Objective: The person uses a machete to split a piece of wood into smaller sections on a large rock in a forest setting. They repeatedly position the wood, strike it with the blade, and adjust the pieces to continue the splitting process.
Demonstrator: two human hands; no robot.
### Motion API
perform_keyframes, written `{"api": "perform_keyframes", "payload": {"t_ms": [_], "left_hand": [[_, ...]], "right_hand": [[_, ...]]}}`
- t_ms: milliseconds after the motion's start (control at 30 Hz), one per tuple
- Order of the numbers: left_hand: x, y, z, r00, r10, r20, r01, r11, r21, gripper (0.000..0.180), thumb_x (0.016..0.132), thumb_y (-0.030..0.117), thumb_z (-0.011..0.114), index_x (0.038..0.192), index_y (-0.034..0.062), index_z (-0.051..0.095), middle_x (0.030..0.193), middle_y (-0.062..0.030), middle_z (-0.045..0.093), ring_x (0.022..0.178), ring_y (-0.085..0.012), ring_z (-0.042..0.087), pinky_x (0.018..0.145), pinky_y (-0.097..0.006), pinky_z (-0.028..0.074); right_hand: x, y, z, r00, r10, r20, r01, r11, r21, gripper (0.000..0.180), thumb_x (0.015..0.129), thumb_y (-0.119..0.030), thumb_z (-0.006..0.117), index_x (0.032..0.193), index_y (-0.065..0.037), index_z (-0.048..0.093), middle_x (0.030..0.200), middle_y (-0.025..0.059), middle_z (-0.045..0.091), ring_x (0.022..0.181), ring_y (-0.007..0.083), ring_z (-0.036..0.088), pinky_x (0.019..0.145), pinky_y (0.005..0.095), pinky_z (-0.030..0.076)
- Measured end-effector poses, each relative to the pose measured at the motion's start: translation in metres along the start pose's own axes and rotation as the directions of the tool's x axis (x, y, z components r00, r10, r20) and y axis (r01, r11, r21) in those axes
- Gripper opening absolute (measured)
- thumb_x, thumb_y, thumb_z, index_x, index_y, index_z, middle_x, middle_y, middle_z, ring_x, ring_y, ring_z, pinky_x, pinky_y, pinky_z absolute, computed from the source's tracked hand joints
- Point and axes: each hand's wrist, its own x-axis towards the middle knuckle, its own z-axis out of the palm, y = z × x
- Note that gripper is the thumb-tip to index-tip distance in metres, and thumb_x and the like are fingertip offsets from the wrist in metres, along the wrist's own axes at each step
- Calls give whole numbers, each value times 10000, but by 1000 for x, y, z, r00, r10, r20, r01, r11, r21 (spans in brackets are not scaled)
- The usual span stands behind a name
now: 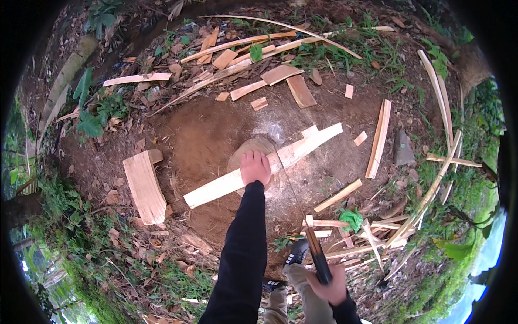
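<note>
A long pale plank [216,188] lies slantwise across a round wooden stump [237,157]. My left hand [255,168] presses it down there, fingers bent over its far edge. My right hand [330,285], at the lower right, is closed round the dark handle of a handsaw [319,258]. The saw's thin blade, seen nearly edge-on, runs up and away and crosses the plank just right of my left hand. How deep the teeth sit in the wood I cannot tell. Pale sawdust [280,197] covers the soil around the stump.
A thick board [145,186] lies at the left. Offcuts [301,90] and long strips [237,65] are scattered at the far side. At the right are another strip [379,139], a grey stone [403,148], a green plastic bag [352,220] and a heap of sticks [377,237].
</note>
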Motion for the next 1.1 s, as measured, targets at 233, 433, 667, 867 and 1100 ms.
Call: {"api": "perform_keyframes", "payload": {"t_ms": [233, 433, 667, 867, 1100], "left_hand": [[-1, 10, -1, 1000, -10, 27, 12, 998, -61, 160, 897, 158, 535, 821, 18, 552, 867, -179, 543, 871, -382, 517, 762, -489, 441], [0, 0, -1, 999, -49, 8, 49, 998, -30, 164, 894, 175, 540, 828, 25, 551, 867, -168, 537, 881, -372, 521, 758, -481, 444], [-3, 3, 3, 1000, 2, 15, -1, 999, -44, 162, 892, 177, 540, 828, 28, 543, 863, -169, 537, 862, -377, 530, 741, -493, 448], [-6, 2, -3, 1000, -28, 12, 29, 999, -21, 163, 888, 183, 545, 807, 41, 553, 862, -154, 542, 853, -362, 532, 743, -475, 454], [-1, -3, 3, 1000, -16, -14, 16, 1000, -16, 173, 885, 189, 553, 816, 30, 564, 861, -161, 548, 855, -363, 531, 752, -468, 454]], "right_hand": [[111, 31, 43, 990, -71, -121, 65, 996, -55, 312, 759, -199, 736, 584, -17, 553, 491, 45, 524, 451, 125, 527, 455, 322, 401], [-12, -22, -11, 999, 48, 17, -49, 992, 112, 241, 747, -147, 732, 615, -16, 579, 513, 24, 538, 481, 86, 536, 461, 285, 414], [77, 13, 29, 998, 53, -13, -54, 994, -90, 278, 749, -197, 733, 625, -17, 561, 495, 64, 514, 441, 177, 523, 449, 325, 390], [-1, -5, -13, 989, 86, 119, -66, 984, -168, 139, 727, -173, 718, 781, -62, 653, 656, 109, 650, 572, 219, 659, 562, 341, 505], [22, 58, 19, 987, -160, 0, 156, 959, -235, 256, 712, -245, 779, 703, -35, 632, 521, 109, 577, 476, 281, 604, 482, 372, 470]]}}
